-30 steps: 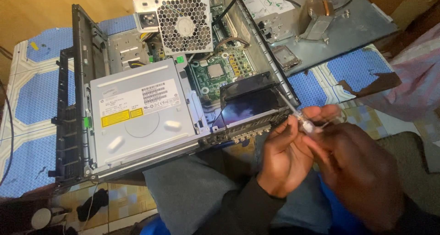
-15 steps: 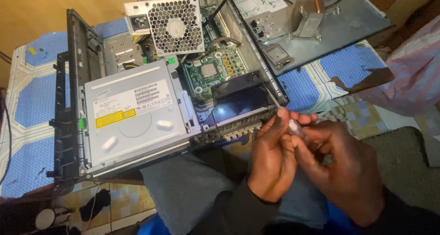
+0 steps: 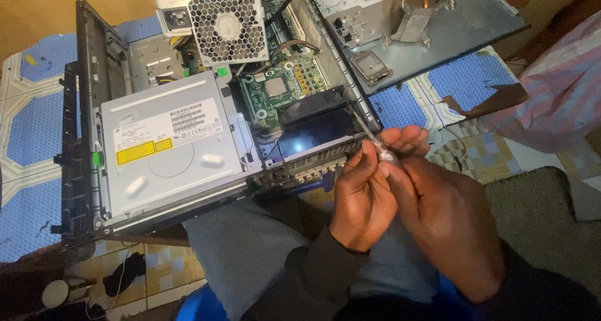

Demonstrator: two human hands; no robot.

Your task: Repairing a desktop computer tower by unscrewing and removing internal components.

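Both my hands meet just right of the open desktop computer case [image 3: 84, 139] that rests across my lap. My left hand [image 3: 360, 199] pinches a small screwdriver [image 3: 369, 132] near the top of its pale handle. Wrapped around that handle from the right is my right hand [image 3: 451, 224]. The thin metal shaft points up and left, its tip near the case's right wall beside a black shroud [image 3: 316, 117]. Inside the case lie a grey optical drive [image 3: 169, 145], a green motherboard [image 3: 275, 86] and a white fan unit [image 3: 219, 20].
The removed metal side panel [image 3: 463, 26] lies at the upper right and carries a heatsink [image 3: 410, 11] and a small square part [image 3: 370, 67]. A blue patterned mat [image 3: 37, 127] covers the floor. Pink striped cloth [image 3: 557, 89] lies at the right, and dark cables [image 3: 122, 277] at the lower left.
My hands stay closed together on the screwdriver while the fingers shift around its handle. The shaft now leans closer to the case's right wall.
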